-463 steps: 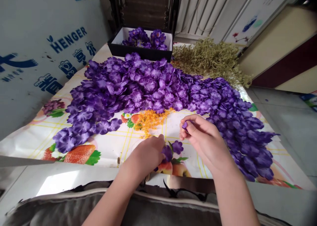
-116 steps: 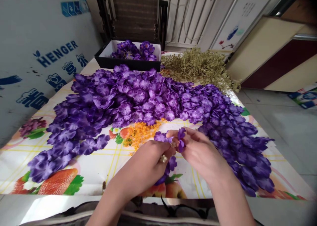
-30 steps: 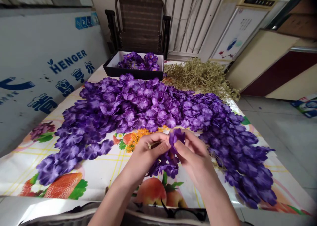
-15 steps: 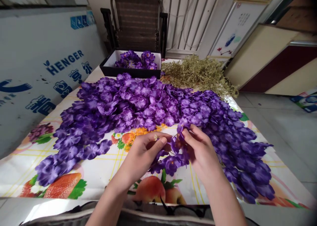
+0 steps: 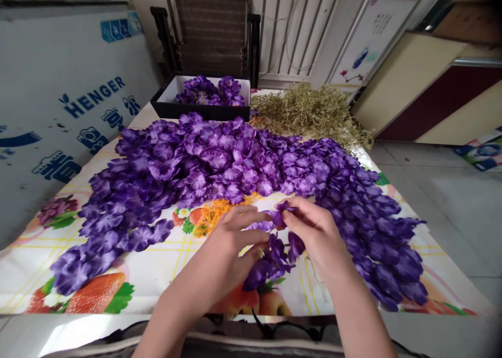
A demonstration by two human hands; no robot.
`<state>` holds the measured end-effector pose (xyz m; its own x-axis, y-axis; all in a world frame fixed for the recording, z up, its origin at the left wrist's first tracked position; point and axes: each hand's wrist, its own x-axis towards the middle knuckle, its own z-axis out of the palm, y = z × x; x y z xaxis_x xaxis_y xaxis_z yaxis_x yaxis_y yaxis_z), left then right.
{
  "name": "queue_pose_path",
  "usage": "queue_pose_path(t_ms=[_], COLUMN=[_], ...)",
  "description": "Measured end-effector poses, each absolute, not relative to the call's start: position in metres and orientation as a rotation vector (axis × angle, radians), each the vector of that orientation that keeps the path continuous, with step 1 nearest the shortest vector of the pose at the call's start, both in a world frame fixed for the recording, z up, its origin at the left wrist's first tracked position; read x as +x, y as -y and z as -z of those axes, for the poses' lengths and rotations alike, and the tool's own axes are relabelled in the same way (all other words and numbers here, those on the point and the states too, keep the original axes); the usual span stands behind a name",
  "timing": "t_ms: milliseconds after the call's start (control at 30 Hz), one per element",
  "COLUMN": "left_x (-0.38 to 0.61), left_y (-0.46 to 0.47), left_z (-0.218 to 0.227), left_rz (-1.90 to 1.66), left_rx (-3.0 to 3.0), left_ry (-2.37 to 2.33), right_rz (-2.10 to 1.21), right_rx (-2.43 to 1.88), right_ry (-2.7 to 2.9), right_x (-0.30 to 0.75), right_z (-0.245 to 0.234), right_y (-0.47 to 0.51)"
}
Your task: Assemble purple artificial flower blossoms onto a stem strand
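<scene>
Low over the near middle of the table, a spray of purple artificial flowers (image 5: 274, 258) hangs between my two hands. My left hand (image 5: 227, 248) has its upper fingers stretched out, while the thumb and a finger close around the spray's stem; a pale tip shows by the thumb. With thumb and forefinger, my right hand (image 5: 314, 227) pinches a purple petal piece (image 5: 281, 214) above the spray. Behind the hands lies a large heap of purple petals (image 5: 219, 159), spreading down both sides. Small orange flower centres (image 5: 214, 216) lie beside my left fingers.
A black box with a white inside (image 5: 160, 104) holds finished-looking purple flowers at the back. Right of it is a pile of green-yellow stems (image 5: 309, 109). A fruit-print cloth (image 5: 157, 264) covers the table. A brown chair (image 5: 209, 28) stands behind; a white freezer (image 5: 70, 49) is at left.
My left hand has turned palm-down and its upper fingers have stretched out over the flowers. My right hand keeps its pinch, and the spray has shifted slightly. The view has moved a little.
</scene>
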<state>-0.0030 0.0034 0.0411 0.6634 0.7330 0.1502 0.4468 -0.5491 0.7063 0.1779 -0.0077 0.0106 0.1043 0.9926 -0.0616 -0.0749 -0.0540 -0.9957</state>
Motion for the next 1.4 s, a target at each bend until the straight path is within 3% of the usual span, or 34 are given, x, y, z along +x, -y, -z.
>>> queue_pose_path(t_ms=[300, 767, 1000, 1400], left_x=[-0.002, -0.004, -0.013, -0.030], left_y=[0.007, 0.008, 0.004, 0.005], left_z=[-0.045, -0.047, -0.046, -0.047], left_rz=[-0.275, -0.434, -0.380, -0.362], left_rx=[2.338, 1.955, 1.809, 1.782], left_ry=[-0.971, -0.871, -1.058, -1.195], right_rz=[-1.152, -1.232, -0.846, -0.917], right_rx=[-1.329, -1.267, -1.912, -1.999], right_ry=[1.485, 1.377, 1.727, 1.890], right_x=[0.173, 0.162, 0.178, 0.160], right_z=[-0.011, -0.012, -0.002, 0.019], right_y=[0.012, 0.017, 0.020, 0.029])
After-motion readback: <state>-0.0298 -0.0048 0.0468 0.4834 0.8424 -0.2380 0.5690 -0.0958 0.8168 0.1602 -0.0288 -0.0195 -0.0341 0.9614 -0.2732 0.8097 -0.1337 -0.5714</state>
